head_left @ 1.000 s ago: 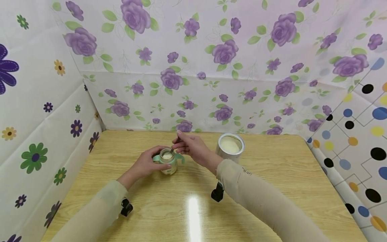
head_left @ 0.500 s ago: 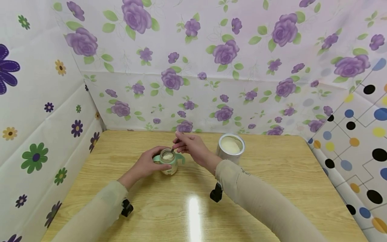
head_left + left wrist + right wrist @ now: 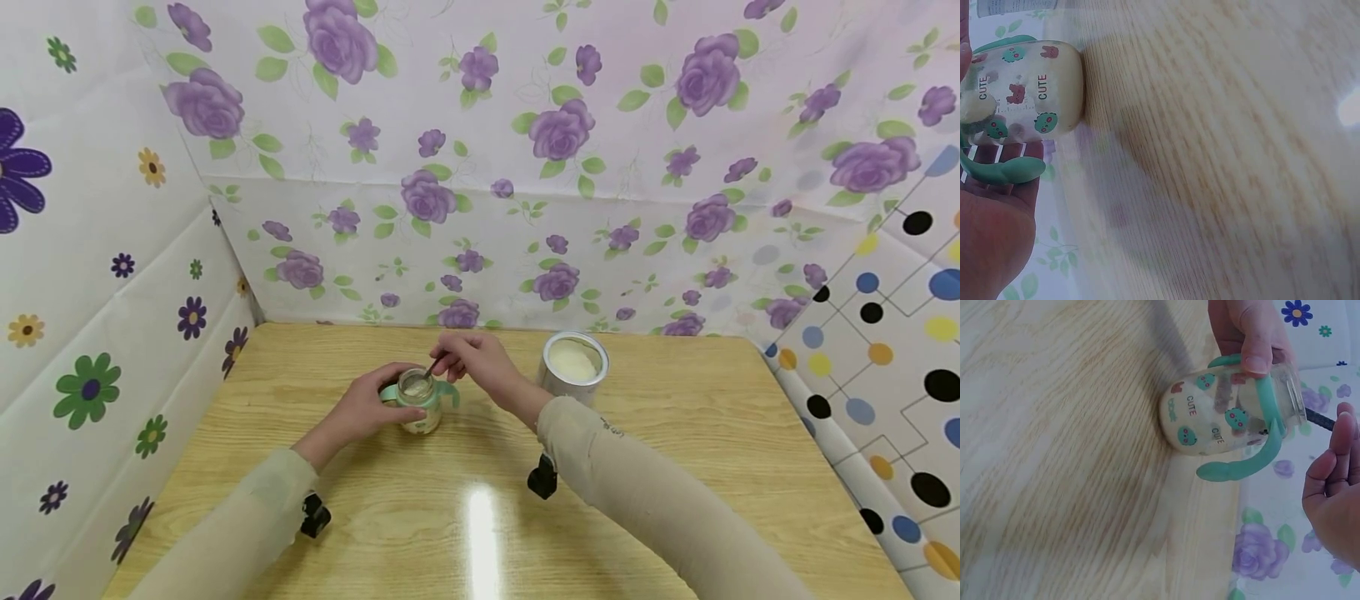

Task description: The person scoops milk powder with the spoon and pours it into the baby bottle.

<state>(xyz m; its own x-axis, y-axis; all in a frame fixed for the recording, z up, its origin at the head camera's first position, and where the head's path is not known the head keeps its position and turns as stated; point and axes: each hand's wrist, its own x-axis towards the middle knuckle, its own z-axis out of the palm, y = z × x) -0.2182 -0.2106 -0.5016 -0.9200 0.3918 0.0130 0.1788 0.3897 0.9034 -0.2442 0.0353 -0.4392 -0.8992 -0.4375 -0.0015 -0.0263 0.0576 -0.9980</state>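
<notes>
A clear baby bottle (image 3: 422, 423) with a green two-handled collar stands upright on the table. Bear-like prints and "CUTE" show on its side (image 3: 1200, 419), and pale contents fill much of it. My left hand (image 3: 367, 410) grips the bottle around its upper part, thumb in front and fingers behind. Over the open mouth, my right hand (image 3: 480, 364) pinches the thin handle of a spoon (image 3: 432, 367), which slants down into the bottle. The spoon's lower end is hard to make out. In the right wrist view its handle (image 3: 1319, 419) looks dark and textured.
An open metal can (image 3: 572, 385) of cream-coloured powder stands right of the bottle, beside my right wrist. The wooden table (image 3: 405, 533) meets flower-print cloth (image 3: 480, 242) at the back. Patterned sheets also rise at the left and right.
My right hand's fingers have shifted and curled lower around the spoon handle, and the spoon's tilt has changed slightly. The left hand, bottle and can stay in place.
</notes>
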